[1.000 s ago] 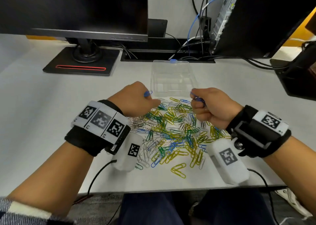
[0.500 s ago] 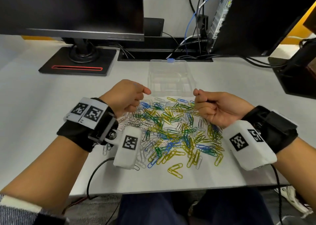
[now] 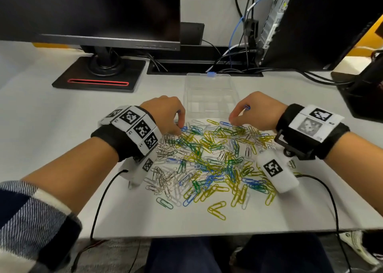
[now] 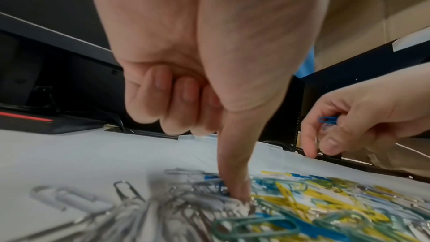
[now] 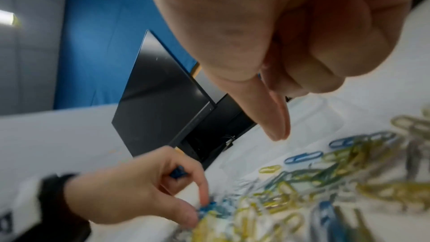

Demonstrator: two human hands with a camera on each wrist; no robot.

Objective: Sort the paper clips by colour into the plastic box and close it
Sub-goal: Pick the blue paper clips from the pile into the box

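Your paper clips (image 3: 209, 160) lie in a loose, tangled heap on the white desk (image 3: 51, 148), right in front of you: thin bent-wire loops, some coated in glossy yellow, green and blue, others bare silver or white, with the silver ones thickest at the heap's 9 o'clock side. A lone pair of yellow clips (image 3: 216, 209) sits apart at 6 o'clock.

The plastic box (image 3: 210, 95) stands at 12 o'clock from the heap, just beyond its far edge. It is clear, rectangular and thin-walled, with faint dividers inside and a small blue latch (image 3: 211, 74) on its far rim. No clips show inside it from here; whether the lid is raised you cannot tell.

Your left hand (image 3: 165, 115) sits at the heap's 10 o'clock corner. Its forefinger (image 4: 235, 168) points straight down with the tip pressed into the clips by a blue one, the thumb close beside it; the other fingers are curled into the palm around a few blue clips (image 5: 178, 171).

Your right hand (image 3: 257, 112) hovers at 1 o'clock, above the heap. Thumb and forefinger reach down, tips nearly together, touching nothing, while the curled fingers hold a bunch of blue clips (image 4: 328, 120) against the palm.

A black monitor (image 3: 89, 13) on a flat stand (image 3: 99, 75) rises at 11 o'clock, cables (image 3: 244, 44) at 12.
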